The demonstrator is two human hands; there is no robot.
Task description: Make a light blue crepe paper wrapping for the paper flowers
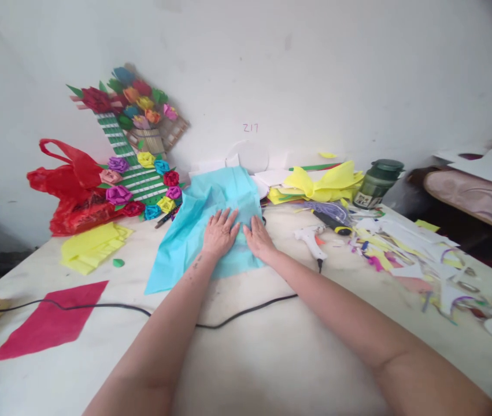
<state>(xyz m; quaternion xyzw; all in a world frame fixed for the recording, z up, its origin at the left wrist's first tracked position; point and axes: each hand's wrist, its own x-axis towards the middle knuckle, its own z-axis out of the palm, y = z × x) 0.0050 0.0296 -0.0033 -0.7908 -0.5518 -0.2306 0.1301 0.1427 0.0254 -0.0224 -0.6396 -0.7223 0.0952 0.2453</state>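
Note:
A crumpled sheet of light-blue crepe paper (193,231) lies on the white table, its far end propped against white paper pieces at the wall. My left hand (221,232) rests flat on the sheet's middle with the fingers spread. Close beside it, my right hand (258,238) presses on the sheet's right edge, fingers stretched forward. Neither hand grips anything. A white glue gun (312,241) lies to the right of my right hand. Its black cord (246,315) seems to run under my forearms toward the left.
Paper-flower decorations (141,173) and a red plastic bag (76,185) stand at the back left. Yellow paper (93,248) and a magenta sheet (55,318) lie leftward. Rightward are a green-lidded jar (378,184), a utility knife (330,221) and paper scraps (410,260).

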